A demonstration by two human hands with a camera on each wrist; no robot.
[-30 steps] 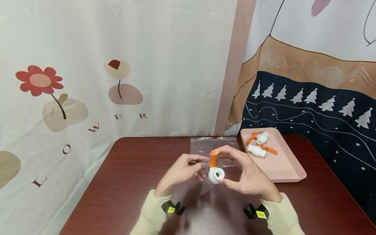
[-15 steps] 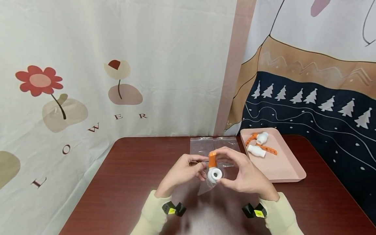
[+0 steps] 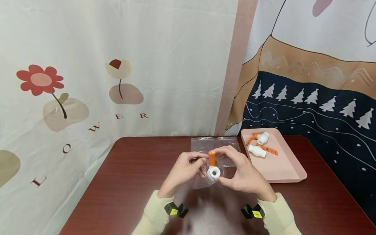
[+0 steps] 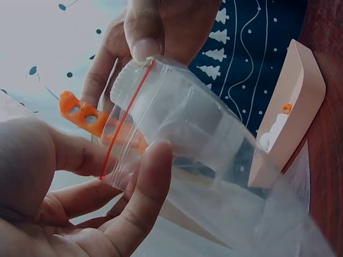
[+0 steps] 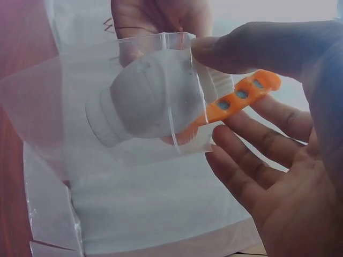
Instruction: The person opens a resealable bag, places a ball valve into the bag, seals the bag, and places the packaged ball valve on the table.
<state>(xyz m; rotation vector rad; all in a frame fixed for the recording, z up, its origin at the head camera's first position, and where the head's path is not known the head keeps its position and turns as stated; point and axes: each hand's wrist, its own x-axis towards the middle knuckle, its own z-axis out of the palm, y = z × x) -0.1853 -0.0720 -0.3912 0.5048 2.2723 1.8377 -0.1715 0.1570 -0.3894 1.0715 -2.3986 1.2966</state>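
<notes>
A white plastic ball valve with an orange handle is partly inside a clear zip bag. Its round body lies within the plastic, while one ribbed end and much of the handle stick out of the bag's mouth. My left hand pinches the bag near its red zip line, seen in the left wrist view. Around the valve's exposed end curls my right hand; its thumb presses that end by the bag's edge, and its fingers touch the handle. In the head view, the valve's hollow end faces me.
At the right, a pink tray holds two more white valves with orange handles, one valve lying nearer. Flat clear bags lie at the back of the dark red table. A printed curtain hangs behind.
The valve has shifted slightly left and away from me in both hands. The bag's loose lower corner has swung left. The tray's contents look the same.
</notes>
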